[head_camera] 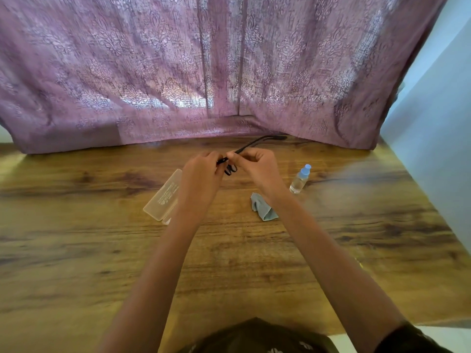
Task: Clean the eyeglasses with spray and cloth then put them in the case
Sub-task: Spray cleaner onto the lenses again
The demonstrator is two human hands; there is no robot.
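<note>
Both hands' grip pinches eyeglasses (244, 149); left hand (201, 171) hides case (163, 197) edge; cloth (263, 208), spray bottle (300, 179) beside right hand (257, 166).

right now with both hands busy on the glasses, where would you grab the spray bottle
Take the spray bottle by its clear body, below the blue cap, coming from the right hand's side. It stands upright and clear of the cloth, so a side-on wrap fits.

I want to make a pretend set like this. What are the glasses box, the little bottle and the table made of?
The case looks like frosted, see-through plastic: pale and cloudy, with faint print showing. The spray bottle seems to be clear plastic with liquid inside, topped by a light blue cap. The table shows brown wood grain with a slight sheen; whether it is real wood or a printed laminate, I cannot tell.
</note>
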